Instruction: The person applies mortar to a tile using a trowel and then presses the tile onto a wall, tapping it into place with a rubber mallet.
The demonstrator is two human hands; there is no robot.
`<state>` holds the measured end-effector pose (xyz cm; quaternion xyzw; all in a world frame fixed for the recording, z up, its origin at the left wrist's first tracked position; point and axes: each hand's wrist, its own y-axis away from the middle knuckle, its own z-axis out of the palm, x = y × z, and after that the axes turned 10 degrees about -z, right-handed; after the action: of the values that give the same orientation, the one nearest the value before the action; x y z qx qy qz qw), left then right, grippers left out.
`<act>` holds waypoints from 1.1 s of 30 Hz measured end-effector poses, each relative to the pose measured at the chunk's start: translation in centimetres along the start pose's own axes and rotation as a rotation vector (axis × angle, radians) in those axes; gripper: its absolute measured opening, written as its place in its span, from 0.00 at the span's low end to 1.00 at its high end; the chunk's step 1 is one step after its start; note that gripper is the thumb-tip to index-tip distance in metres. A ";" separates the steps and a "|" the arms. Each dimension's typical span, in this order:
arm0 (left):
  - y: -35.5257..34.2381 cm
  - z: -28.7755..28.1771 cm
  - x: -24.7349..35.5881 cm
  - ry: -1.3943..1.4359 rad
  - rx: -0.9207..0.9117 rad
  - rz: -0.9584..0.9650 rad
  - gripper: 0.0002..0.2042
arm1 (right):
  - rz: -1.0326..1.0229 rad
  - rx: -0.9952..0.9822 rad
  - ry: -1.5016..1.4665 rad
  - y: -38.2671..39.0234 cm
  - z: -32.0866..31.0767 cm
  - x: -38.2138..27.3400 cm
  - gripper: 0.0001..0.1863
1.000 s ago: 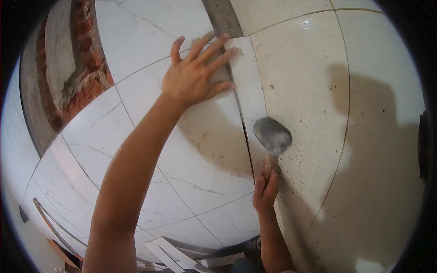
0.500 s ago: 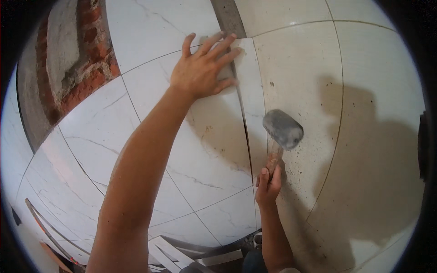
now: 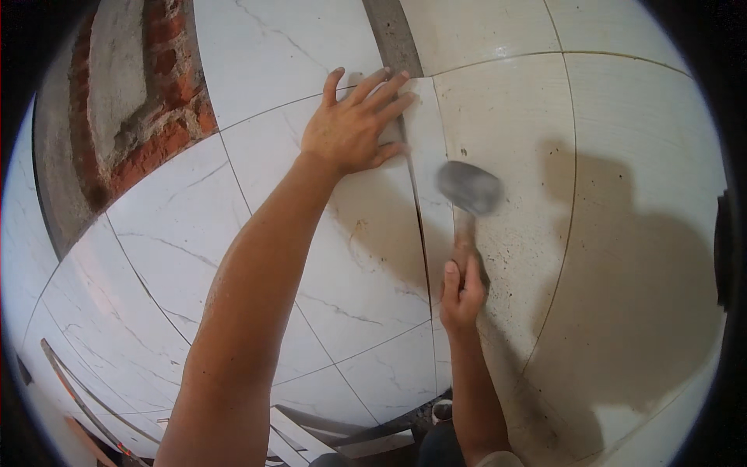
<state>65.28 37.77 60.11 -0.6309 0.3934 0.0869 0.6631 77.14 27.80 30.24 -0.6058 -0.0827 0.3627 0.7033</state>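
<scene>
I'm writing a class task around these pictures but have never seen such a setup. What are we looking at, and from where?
There is no machine, only a person's two bare hands. The view comes from the left of two wide fisheye cameras worn on the head, looking down, so straight edges bend near the rim. The left hand is spread over white, grey-veined tiles, reaching a narrow white tile strip. The right hand grips a dark grey, round-headed mallet by its brown handle; blur hides whether the mallet touches anything. Cream tiles lie to the right, and rough exposed red brick shows at the upper left.
</scene>
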 end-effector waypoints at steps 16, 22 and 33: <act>-0.1 0.0 0.2 -0.010 -0.015 -0.008 0.37 | 0.217 -0.063 0.010 -0.6 1.0 -0.2 0.21; 0.0 -0.2 0.0 -0.011 -0.015 0.002 0.36 | 0.233 -0.027 -0.079 -1.0 1.2 -0.4 0.21; -0.1 0.0 0.0 0.009 -0.012 -0.006 0.36 | -0.045 0.072 0.007 -2.5 1.4 -1.8 0.18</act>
<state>65.38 37.69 60.19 -0.6364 0.3938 0.0845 0.6579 76.07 27.85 33.46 -0.5792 -0.0809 0.3473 0.7330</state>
